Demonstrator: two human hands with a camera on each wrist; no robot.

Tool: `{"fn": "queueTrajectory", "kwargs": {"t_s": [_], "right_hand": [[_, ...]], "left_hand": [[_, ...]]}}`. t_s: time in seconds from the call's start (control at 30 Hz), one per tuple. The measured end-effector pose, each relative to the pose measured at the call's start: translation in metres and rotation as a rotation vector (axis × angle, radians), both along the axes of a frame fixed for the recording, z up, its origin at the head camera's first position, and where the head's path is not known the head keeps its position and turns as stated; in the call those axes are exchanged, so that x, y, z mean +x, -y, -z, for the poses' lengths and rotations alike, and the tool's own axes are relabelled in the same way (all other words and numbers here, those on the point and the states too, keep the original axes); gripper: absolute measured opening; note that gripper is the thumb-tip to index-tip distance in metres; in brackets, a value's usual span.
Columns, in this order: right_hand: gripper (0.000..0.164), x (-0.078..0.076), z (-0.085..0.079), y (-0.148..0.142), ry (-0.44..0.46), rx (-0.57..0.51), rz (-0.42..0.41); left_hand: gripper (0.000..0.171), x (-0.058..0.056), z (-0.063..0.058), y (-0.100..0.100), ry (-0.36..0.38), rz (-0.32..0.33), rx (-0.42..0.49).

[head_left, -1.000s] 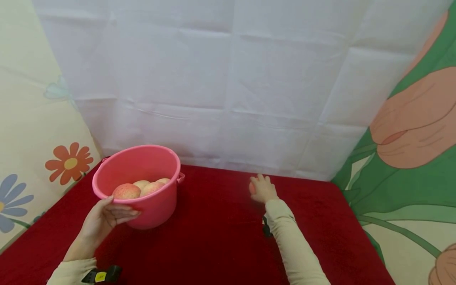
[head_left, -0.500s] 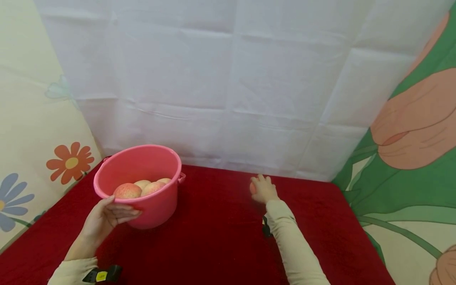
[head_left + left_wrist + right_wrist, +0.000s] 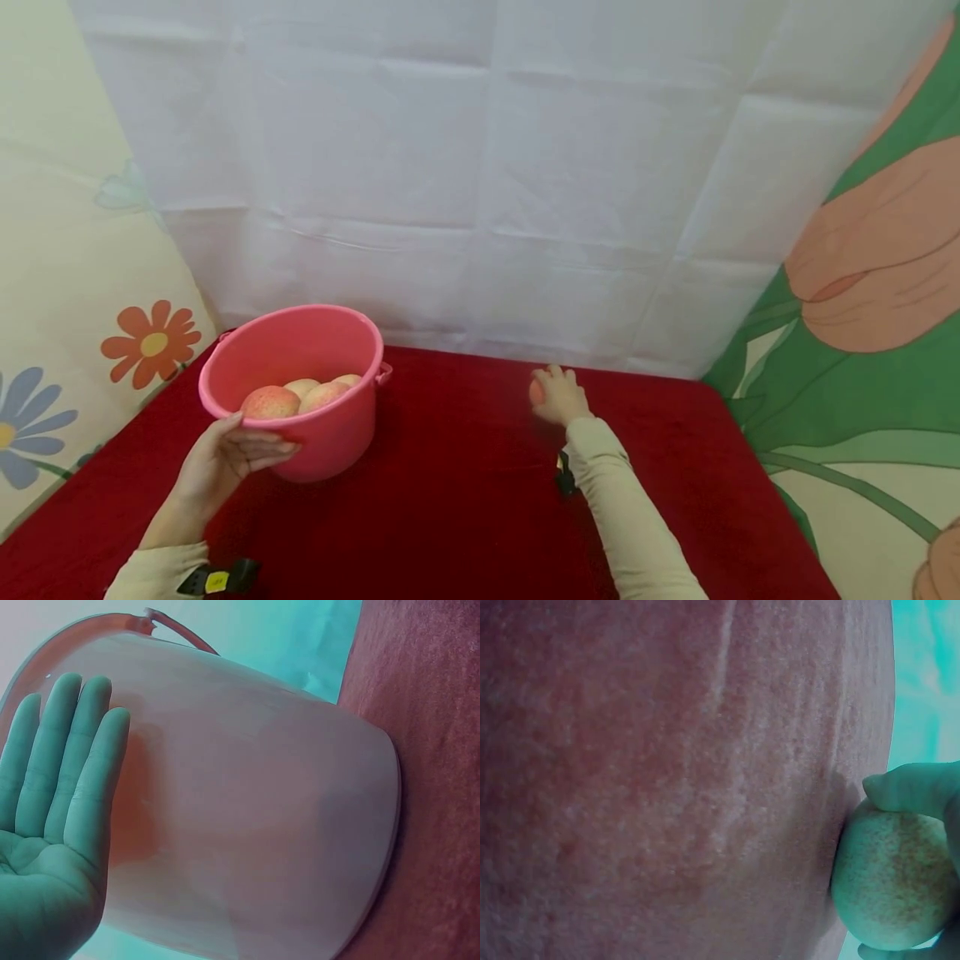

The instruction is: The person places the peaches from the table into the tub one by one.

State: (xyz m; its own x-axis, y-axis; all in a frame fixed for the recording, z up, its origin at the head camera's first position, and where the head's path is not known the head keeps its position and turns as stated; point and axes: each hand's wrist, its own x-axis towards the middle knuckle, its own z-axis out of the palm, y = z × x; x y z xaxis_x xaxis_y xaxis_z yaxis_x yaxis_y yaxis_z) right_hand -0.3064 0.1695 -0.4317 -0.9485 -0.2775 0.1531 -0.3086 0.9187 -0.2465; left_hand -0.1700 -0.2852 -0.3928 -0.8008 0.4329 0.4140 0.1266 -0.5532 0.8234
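Observation:
A pink bucket point(image 3: 330, 446) stands at the left, and several peaches point(image 3: 272, 402) lie inside it. My left hand point(image 3: 217, 462) is at its near side. The thumb tip is right at the rim, and the straight fingers point(image 3: 94, 772) lie in front of the outer wall; the thumb is hidden in the left wrist view. Farther back on the right, my right hand point(image 3: 561, 396) holds a single peach point(image 3: 892, 874) between thumb and fingers, low by the red cloth. Most of that peach is covered by the hand in the head view.
A red cloth point(image 3: 450, 500) covers the table. White sheeting point(image 3: 480, 208) hangs along its back edge, and flower-patterned panels point(image 3: 862, 417) border both sides. The bucket's handle point(image 3: 184, 630) shows in the left wrist view.
The head view has shifted very slightly. Both hands, the bucket and the peaches otherwise keep their places, with the right hand still holding its peach.

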Motion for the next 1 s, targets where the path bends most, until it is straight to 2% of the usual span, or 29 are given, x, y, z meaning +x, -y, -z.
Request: {"fn": "queueTrajectory", "kwargs": {"t_s": [0.27,0.57,0.77,1.0], "right_hand": [[0.058,0.001,-0.005,-0.003,-0.025,0.024,-0.022],[0.058,0.007,-0.020,-0.005,-0.016,0.013,-0.024],[0.057,0.007,-0.025,-0.012,-0.058,0.014,-0.076],[0.061,0.011,-0.037,-0.011,-0.018,0.041,-0.069]], "left_hand": [[0.074,0.001,-0.001,-0.001,0.005,-0.015,-0.008],[0.071,0.002,-0.001,0.000,0.007,-0.017,-0.018],[0.071,0.001,-0.002,0.000,0.003,-0.017,-0.024],[0.073,0.000,-0.002,0.000,0.020,-0.016,-0.021]]}}
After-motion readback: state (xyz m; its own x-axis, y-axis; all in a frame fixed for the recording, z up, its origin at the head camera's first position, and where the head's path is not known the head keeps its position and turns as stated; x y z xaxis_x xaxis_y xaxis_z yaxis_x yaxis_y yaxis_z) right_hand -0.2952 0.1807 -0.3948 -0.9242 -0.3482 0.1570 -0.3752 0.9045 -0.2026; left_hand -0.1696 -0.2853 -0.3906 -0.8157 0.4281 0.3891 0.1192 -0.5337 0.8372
